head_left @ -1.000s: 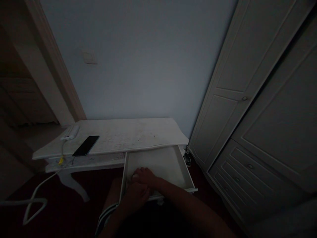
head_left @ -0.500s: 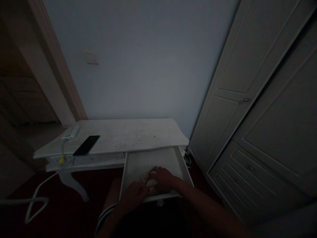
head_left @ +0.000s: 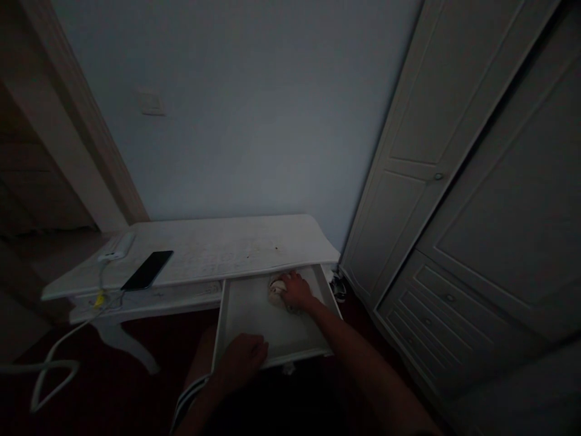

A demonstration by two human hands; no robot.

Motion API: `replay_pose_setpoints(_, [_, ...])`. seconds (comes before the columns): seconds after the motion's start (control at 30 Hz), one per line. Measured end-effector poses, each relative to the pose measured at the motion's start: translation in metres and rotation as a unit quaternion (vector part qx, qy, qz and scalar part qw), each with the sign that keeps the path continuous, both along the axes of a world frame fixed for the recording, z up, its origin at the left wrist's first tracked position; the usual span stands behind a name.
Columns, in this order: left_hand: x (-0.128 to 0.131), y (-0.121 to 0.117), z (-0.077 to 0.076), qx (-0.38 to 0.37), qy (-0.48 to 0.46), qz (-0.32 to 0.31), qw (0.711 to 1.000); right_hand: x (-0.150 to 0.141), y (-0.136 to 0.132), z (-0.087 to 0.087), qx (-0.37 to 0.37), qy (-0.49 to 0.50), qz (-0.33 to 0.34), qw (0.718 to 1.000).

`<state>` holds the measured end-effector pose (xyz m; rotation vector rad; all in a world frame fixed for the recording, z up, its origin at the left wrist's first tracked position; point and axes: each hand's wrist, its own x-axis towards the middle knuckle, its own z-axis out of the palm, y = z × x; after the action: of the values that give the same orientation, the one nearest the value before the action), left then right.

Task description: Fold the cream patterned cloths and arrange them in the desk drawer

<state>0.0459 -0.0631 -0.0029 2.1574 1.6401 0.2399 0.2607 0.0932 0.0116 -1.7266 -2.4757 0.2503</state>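
Note:
A white drawer is pulled out from the table towards me. Inside it, near the back, my right hand presses down on a bunched pale cloth, its fingers curled over the top. My left hand rests by the drawer's front left corner, fingers curled in and nothing visible in them. The dim light hides fine detail of the cloth.
A black phone and a white power strip with a cable lie at the left of the white table. A wardrobe stands close on the right. Shoes sit on the floor beside the table.
My right hand has moved from the drawer's front towards its back with the cloth. My left hand has come away from the cloth and sits slightly lower. The view has shifted a little.

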Motion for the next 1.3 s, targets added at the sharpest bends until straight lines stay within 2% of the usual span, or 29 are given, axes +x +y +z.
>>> replay_pose_setpoints(0.13, [0.004, -0.004, 0.006, -0.003, 0.040, -0.018, 0.999, -0.035, 0.007, -0.001, 0.009, 0.010, 0.012, 1.000])
replay_pose_setpoints(0.3, [0.006, -0.006, 0.008, -0.014, 0.066, -0.017, 0.998, -0.074, 0.002, -0.003, 0.020, 0.016, 0.072, 0.997])
replay_pose_setpoints(0.5, [0.008, -0.007, 0.012, -0.021, 0.070, -0.027, 0.997, -0.093, -0.012, -0.012, 0.040, 0.012, 0.154, 0.987])
replay_pose_setpoints(0.8, [0.011, -0.009, 0.010, -0.007, 0.048, -0.016, 0.999, -0.094, -0.028, -0.016, 0.051, -0.007, 0.245, 0.968])
replay_pose_setpoints(0.97, [0.010, -0.009, 0.012, -0.002, 0.030, -0.032, 0.999, -0.086, -0.033, -0.021, 0.067, -0.024, 0.287, 0.955])
replay_pose_setpoints(1.13, [0.009, -0.009, 0.014, 0.017, 0.025, -0.047, 0.998, -0.073, -0.043, -0.028, 0.075, -0.034, 0.332, 0.940])
replay_pose_setpoints(1.3, [0.011, -0.011, 0.015, 0.013, 0.035, -0.037, 0.999, -0.048, -0.057, -0.029, 0.047, -0.046, 0.375, 0.925])
